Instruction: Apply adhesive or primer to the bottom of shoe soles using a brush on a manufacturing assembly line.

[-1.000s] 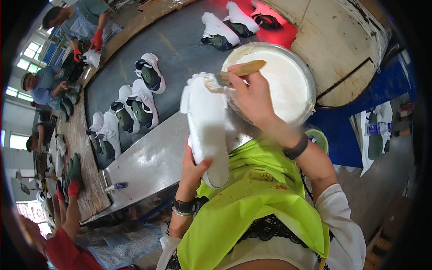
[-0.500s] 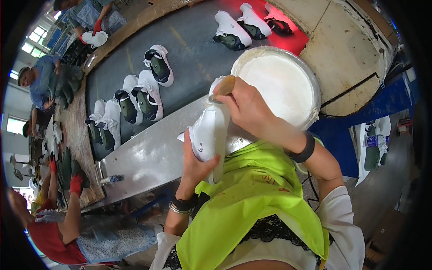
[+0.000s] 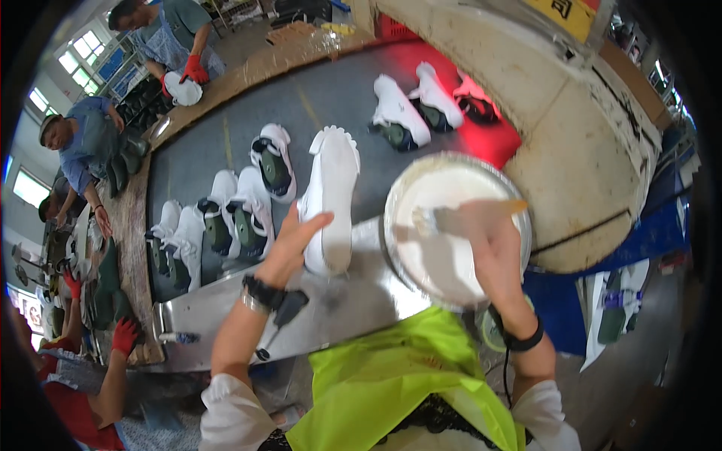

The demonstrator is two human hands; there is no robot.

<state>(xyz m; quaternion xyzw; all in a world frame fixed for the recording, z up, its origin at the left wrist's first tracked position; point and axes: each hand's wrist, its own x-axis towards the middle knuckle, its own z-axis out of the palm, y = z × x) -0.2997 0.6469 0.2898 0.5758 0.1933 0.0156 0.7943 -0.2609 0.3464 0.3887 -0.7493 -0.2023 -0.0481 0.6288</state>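
Note:
My left hand (image 3: 288, 242) grips a white shoe upper (image 3: 332, 192) near its heel, with its flat underside turned up and the toe pointing away from me. In my right hand (image 3: 492, 252) is a brush (image 3: 445, 221), somewhat blurred. Its wooden handle sticks out to the right of my fist and its bristles point left. The brush is over a round metal basin (image 3: 389, 252) of white liquid; whether the bristles touch the liquid I cannot tell.
Several white shoe uppers on dark green lasts (image 3: 252, 214) lie on the dark belt (image 3: 316, 98), more (image 3: 398, 116) near a red-lit opening. A metal ledge (image 3: 226, 312) edges the belt. Co-workers (image 3: 177, 41) with red gloves stand at the far side and left. A pale machine housing (image 3: 579, 150) rises right.
My right hand has moved right with the brush, from the shoe to above the basin. My left hand has raised the shoe and turned its underside up. The view has shifted.

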